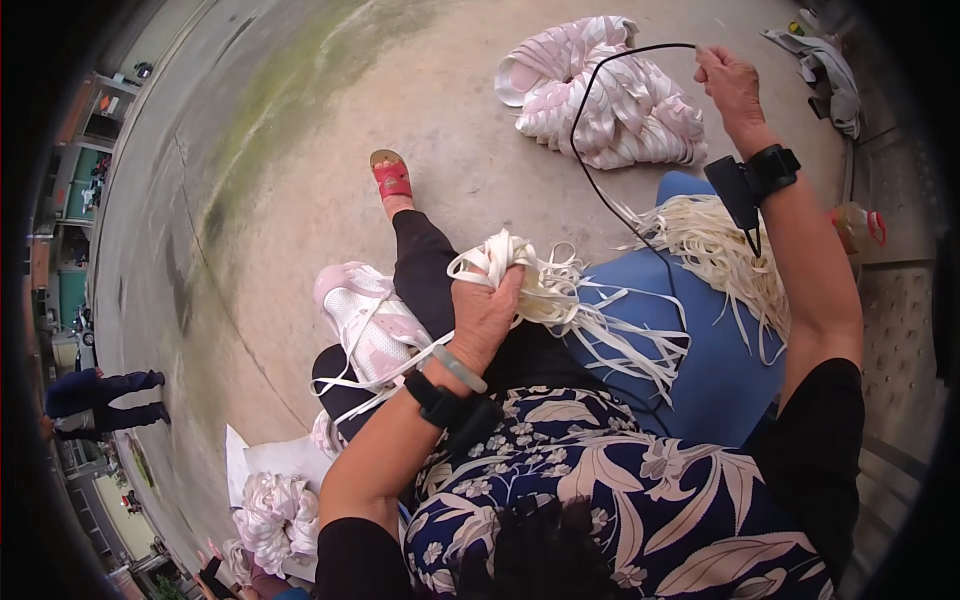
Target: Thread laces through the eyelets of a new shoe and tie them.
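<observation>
Bare concrete floor (300, 170) spreads around you, with a heap of pink-and-white shoe pieces (615, 110) beyond your knees. Your left hand (487, 312) is closed around a bundle of laces (497, 256) just above your lap; the fist probably gathers the strands so they hang together rather than scatter. Your right hand (732, 88) is raised well apart from it, fingers curled narrow, seemingly pinching the end of a black cord (592, 180), perhaps to lift it clear of the strands. More loose laces (700, 240) lie across the blue cloth (625, 350), likely spread there within easy reach. A single shoe piece (375, 325) sits beside your black-trousered leg (425, 260), a lace trailing over it.

The bundle is cream-white, flat and ribbon-like, looped over your fist at the top, its free ends fanning out over the cloth.
</observation>
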Demonstrator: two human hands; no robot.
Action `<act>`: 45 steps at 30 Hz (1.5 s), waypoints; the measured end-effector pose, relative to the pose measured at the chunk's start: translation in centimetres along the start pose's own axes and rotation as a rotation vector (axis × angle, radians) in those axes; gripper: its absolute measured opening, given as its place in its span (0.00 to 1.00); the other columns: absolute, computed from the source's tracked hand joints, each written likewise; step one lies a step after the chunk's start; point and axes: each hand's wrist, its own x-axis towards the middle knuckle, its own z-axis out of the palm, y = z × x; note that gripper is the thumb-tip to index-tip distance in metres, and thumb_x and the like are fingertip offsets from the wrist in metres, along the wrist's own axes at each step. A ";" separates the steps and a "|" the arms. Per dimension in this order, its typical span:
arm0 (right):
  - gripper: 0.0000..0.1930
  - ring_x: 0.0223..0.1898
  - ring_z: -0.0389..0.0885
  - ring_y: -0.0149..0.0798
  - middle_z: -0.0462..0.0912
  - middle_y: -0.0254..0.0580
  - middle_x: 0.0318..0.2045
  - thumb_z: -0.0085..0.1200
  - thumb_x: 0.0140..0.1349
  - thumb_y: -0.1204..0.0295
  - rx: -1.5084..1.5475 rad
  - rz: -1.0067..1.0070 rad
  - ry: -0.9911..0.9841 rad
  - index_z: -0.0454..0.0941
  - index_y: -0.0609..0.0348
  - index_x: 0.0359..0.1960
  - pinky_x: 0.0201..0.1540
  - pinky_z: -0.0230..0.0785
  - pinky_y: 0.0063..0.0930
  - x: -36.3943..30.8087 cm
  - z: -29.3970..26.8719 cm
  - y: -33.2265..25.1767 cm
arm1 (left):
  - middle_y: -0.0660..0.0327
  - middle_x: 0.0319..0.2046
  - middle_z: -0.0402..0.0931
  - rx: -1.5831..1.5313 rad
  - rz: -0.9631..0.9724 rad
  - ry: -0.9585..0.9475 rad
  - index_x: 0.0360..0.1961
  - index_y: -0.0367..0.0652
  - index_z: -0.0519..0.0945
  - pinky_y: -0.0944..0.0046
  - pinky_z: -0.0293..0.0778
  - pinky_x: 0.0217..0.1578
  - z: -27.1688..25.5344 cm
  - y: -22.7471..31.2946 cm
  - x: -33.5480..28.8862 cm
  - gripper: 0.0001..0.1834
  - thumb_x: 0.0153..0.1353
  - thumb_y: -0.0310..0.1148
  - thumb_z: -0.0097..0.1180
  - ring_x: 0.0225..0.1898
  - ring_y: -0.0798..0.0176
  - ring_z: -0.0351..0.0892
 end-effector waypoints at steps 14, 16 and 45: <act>0.09 0.17 0.59 0.15 0.70 0.24 0.17 0.49 0.61 0.65 0.231 -0.203 -0.342 0.78 0.56 0.32 0.17 0.49 0.10 -7.4 -6.5 -8.8 | 0.67 0.19 0.72 0.408 -0.084 -0.211 0.31 0.35 0.75 0.75 0.62 0.21 -5.6 1.9 -6.2 0.07 0.58 0.29 0.52 0.22 0.79 0.65; 0.08 0.16 0.58 0.14 0.69 0.23 0.17 0.50 0.60 0.64 0.251 -0.122 -0.286 0.77 0.54 0.32 0.18 0.48 0.09 -7.3 -8.3 -8.5 | 0.68 0.20 0.71 0.427 -0.074 -0.295 0.31 0.35 0.75 0.76 0.62 0.22 -5.6 3.6 -6.8 0.05 0.58 0.28 0.51 0.22 0.79 0.65; 0.29 0.44 0.73 0.36 0.76 0.44 0.40 0.62 0.47 0.62 0.580 -0.497 -1.632 0.67 0.65 0.48 0.48 0.62 0.27 -28.4 14.1 -26.7 | 0.63 0.17 0.65 0.059 0.279 0.203 0.25 0.36 0.67 0.68 0.62 0.23 -15.1 6.0 -14.0 0.04 0.46 0.21 0.48 0.22 0.71 0.63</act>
